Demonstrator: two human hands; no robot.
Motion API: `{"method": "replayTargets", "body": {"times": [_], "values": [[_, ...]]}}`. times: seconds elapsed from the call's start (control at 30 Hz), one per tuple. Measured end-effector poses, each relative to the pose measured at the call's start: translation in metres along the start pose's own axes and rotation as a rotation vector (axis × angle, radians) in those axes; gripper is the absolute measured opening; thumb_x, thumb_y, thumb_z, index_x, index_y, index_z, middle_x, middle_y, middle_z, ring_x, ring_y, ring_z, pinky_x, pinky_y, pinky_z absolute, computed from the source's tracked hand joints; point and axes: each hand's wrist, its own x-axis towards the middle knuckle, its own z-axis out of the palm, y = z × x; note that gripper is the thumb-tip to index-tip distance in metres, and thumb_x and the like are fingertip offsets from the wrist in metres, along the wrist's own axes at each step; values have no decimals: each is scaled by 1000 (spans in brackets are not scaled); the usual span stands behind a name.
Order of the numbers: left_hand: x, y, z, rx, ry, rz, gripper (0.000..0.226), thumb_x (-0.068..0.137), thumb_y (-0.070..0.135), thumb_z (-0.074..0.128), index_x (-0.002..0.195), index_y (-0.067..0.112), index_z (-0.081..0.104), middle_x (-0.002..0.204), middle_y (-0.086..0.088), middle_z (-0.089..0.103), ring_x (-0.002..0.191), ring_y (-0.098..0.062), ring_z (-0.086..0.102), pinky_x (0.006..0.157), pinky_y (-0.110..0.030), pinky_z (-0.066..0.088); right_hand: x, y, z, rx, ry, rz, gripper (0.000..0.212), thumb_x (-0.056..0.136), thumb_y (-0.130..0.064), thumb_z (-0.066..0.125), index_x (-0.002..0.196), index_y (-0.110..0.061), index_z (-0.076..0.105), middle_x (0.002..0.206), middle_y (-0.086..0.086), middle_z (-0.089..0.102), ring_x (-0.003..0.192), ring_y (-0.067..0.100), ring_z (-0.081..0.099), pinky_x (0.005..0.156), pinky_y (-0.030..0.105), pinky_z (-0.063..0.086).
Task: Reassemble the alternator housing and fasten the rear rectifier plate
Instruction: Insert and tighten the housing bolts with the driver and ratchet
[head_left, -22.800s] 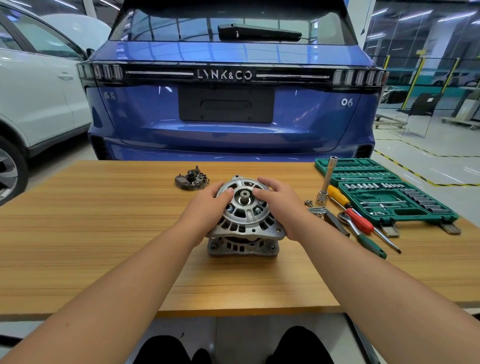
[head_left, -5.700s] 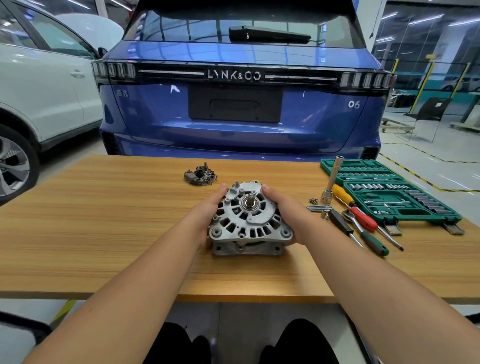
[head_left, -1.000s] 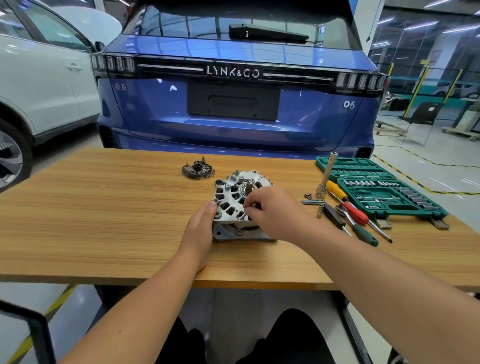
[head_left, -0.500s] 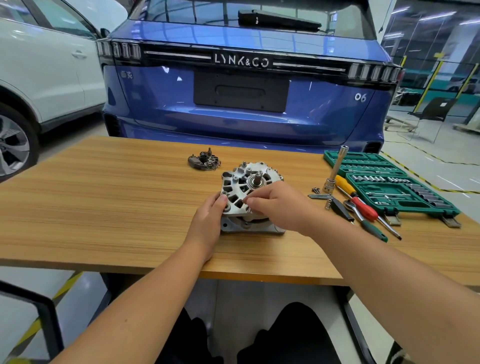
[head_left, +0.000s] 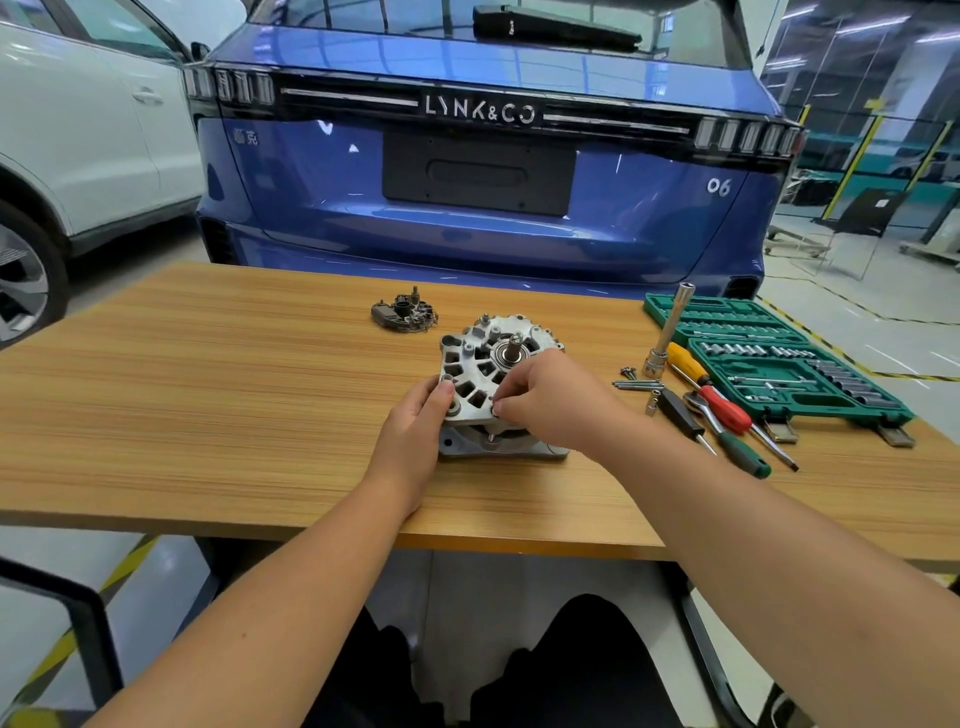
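Observation:
The silver alternator housing (head_left: 480, 364) stands on the wooden table (head_left: 208, 395), its slotted face and shaft tilted up toward me. My left hand (head_left: 415, 431) grips its left edge, thumb on the face. My right hand (head_left: 550, 402) lies over the right front of the housing, fingertips pinching something small at a hole on the front rim; what they pinch is hidden. The dark rectifier plate (head_left: 404, 314) lies apart on the table behind the housing.
Right of the housing lie loose long bolts (head_left: 636, 384), an upright socket extension (head_left: 667, 338), a ratchet and several screwdrivers (head_left: 722, 415). An open green socket case (head_left: 774, 358) sits at the far right. A blue car stands behind the table.
Since a second ago my right fingertips have moved from the middle of the housing face down to its front rim. My left hand stays on the left edge. The view shifted slightly.

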Motion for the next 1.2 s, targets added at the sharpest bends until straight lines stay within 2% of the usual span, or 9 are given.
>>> {"method": "replayTargets", "body": {"times": [0.2,0.3,0.47,0.53,0.63,0.77,0.87,1.03,1.2], "values": [[-2,2,0,1,-37,5,67,78,72,52,129,30,63,122,9,70,121,-11,60,110,-46,43,6,-6,-2,-89,-28,21,11,93,-26,68,83,-31,69,73,-11,63,66,7,58,53,22,42],[-5,3,1,55,-57,46,51,78,77,51,120,50,62,113,27,69,108,9,61,92,-31,47,0,-4,-2,-62,-21,-13,7,94,-27,66,92,-26,73,77,-11,65,71,7,60,56,22,44],[-5,0,2,134,-72,109,56,80,75,52,126,45,58,114,25,69,101,7,64,84,-29,48,-19,24,-16,393,-42,-57,11,96,-28,66,103,-25,74,78,-8,72,69,4,65,61,21,53],[-3,-1,1,145,-74,94,46,83,71,51,122,49,59,114,25,69,102,7,64,86,-30,48,-12,43,-29,504,106,-1,10,97,-23,64,100,-21,73,73,-5,71,61,6,62,55,17,51],[-1,-3,1,160,-68,72,32,87,67,47,115,58,59,116,25,69,106,7,62,91,-32,48,16,82,-48,180,303,157,16,100,-20,58,110,-23,69,90,-3,70,74,9,64,51,19,49],[3,-6,1,159,-34,35,66,83,77,42,138,42,54,130,22,64,124,0,55,111,-41,42,48,133,-55,-436,114,342,28,98,-12,51,120,-15,67,112,12,68,89,26,66,76,40,61],[5,-9,1,156,12,28,69,82,78,39,136,39,57,125,24,66,120,3,56,106,-35,44,65,150,-47,-803,-6,276,29,95,-11,50,119,-15,65,117,12,65,100,30,63,83,42,59],[10,-9,0,108,146,10,80,77,84,36,136,35,58,110,34,63,112,11,53,88,-15,37,91,162,-34,-999,-59,176,21,98,-16,52,114,-19,65,116,7,66,108,30,63,82,41,53],[17,-13,-1,65,250,-43,93,69,91,36,136,31,60,129,17,64,126,-9,54,108,-36,42,101,171,-24,-978,-86,158,20,96,-19,59,115,-20,63,112,5,65,102,27,64,81,40,56]]}}
